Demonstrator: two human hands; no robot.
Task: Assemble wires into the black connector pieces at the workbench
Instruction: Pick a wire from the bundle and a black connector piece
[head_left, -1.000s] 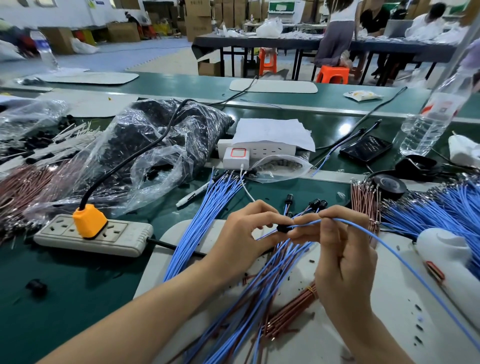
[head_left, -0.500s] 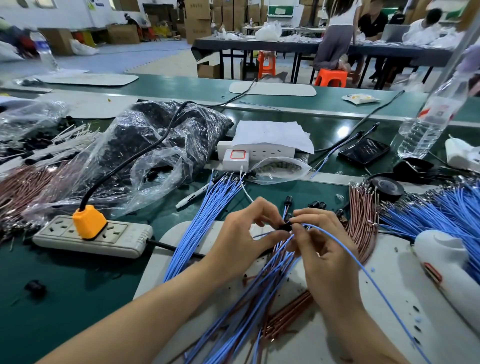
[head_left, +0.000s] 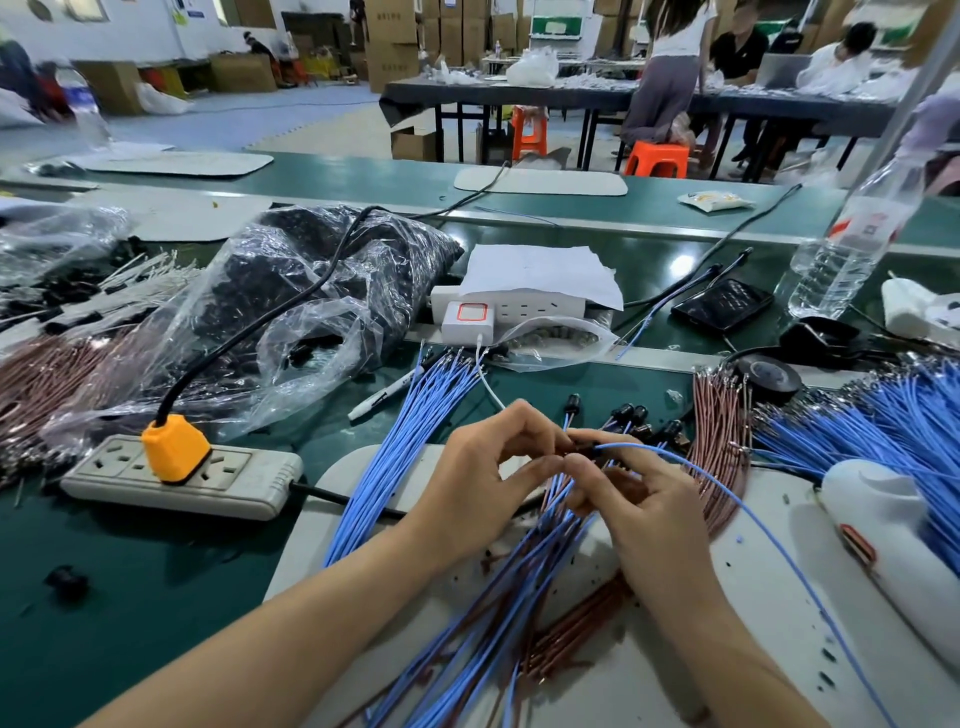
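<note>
two hands met over the pale mat (head_left: 649, 686) by the worktop's (head_left: 130, 571) near edge: the left hand (head_left: 488, 467) pinched one small black connector (head_left: 584, 448), and the right hand (head_left: 641, 501), touching it, pinched one blue wire (head_left: 631, 446) at its end. fingers (head_left: 537, 427) hid most of the connector; the heaped wires (head_left: 509, 597) beneath were past counting.

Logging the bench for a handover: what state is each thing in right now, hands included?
Left hand, pinches black connector.
Right hand, pinches blue wire at the connector.
Orange plug, seated in power strip.
Water bottle, standing, partly full.
Phone, lying flat, screen dark.
Clear bag, mouth open.
</note>
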